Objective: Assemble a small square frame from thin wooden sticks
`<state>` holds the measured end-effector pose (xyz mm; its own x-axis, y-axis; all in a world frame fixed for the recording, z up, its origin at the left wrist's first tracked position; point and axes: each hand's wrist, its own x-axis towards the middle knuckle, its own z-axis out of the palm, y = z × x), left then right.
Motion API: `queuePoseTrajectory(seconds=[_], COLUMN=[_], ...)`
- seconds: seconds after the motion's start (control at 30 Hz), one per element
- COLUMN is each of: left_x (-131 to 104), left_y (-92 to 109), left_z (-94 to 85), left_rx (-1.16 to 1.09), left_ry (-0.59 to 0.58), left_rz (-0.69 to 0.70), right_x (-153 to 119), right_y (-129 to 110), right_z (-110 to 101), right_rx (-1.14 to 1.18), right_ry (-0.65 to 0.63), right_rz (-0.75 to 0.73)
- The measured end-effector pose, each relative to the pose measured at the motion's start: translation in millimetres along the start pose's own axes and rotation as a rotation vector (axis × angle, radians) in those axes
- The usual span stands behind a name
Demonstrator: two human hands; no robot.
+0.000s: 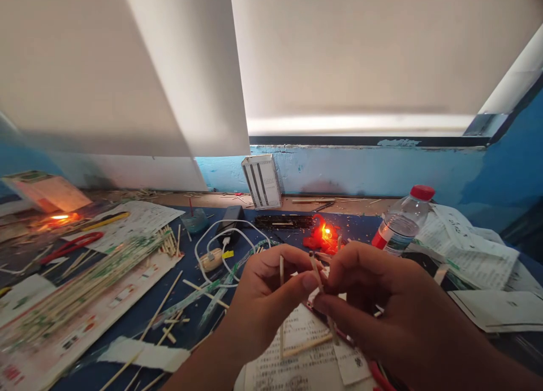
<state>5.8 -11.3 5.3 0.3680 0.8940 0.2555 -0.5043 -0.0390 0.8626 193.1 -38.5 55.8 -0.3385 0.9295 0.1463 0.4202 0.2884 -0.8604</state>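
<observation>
Both my hands meet at the lower middle, fingertips closed together. My left hand point(263, 300) pinches a small frame of thin wooden sticks, whose upright stick point(282, 317) and bottom stick point(307, 346) show below the fingers. Between thumb and finger, my right hand point(382, 303) grips a short wooden stick point(314, 266) with a dark tip, held slanted at the frame. The exact contact between stick and frame is partly hidden by my fingers. Just behind the hands, a red candle point(311, 242) burns with a bright flame. Printed paper point(275, 374) lies beneath.
Left, a bundle of wooden sticks point(97, 289) lies on a printed board, near red-handled pliers or scissors point(72, 247) and a second flame point(59, 217). A white cable point(197, 246), a white box point(263, 181), a red-capped bottle point(401, 221) and stacked papers point(475, 255) surround the hands.
</observation>
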Motion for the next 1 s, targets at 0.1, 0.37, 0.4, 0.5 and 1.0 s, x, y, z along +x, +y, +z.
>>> queuePoseTrajectory(seconds=[0.1,0.37,0.4,0.5,1.0], left_x=[-4.6,-10.8,-11.6,-17.1,-31.0], left_y=[0.8,14.7,18.2,23.9,5.7], left_z=[3.3,7.4,5.8,-2.4,-18.1], left_rx=[0.129,0.66,0.715,0.789,0.681], left_ry=[-0.007,-0.126,-0.159,-0.164,-0.077], left_rz=[0.067,0.156,0.164,0.225,0.266], right_x=[-4.6,10.4,13.3,18.4,12.6], right_y=[-10.8,-33.2,-34.3,-36.7,-17.4], right_z=[-15.7,-50.0,-49.7,-45.0,-28.1], right_rx=[-0.133,-0.521,-0.526,-0.498,-0.483], right_ry=[0.069,0.27,0.25,0.183,0.108], right_rz=[-0.135,-0.476,-0.492,-0.517,-0.526])
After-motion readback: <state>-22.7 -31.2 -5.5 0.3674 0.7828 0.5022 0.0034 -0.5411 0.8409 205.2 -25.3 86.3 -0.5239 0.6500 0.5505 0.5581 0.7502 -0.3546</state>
